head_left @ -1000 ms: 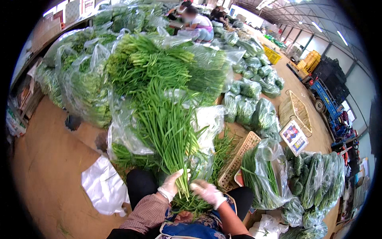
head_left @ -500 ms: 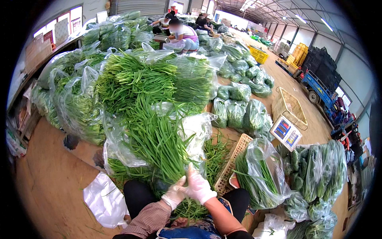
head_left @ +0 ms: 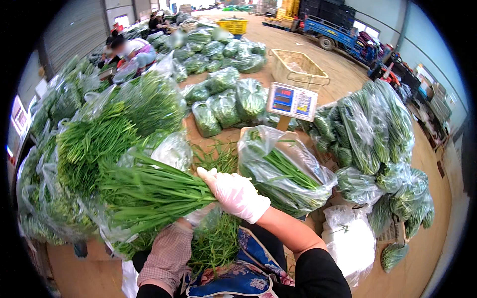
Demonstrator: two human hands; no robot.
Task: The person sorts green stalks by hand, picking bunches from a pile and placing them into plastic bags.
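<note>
Green stalks [head_left: 154, 191] partly hide the gloved left hand [head_left: 198, 214]

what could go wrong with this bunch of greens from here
Stalks might slip loose: the green bunch fans out to the left, while the right-hand grip closes near its other end.
Any that fall could mix with the loose greens below.
A swing to the right might nudge the clear bag of greens, close beside that grip.
</note>
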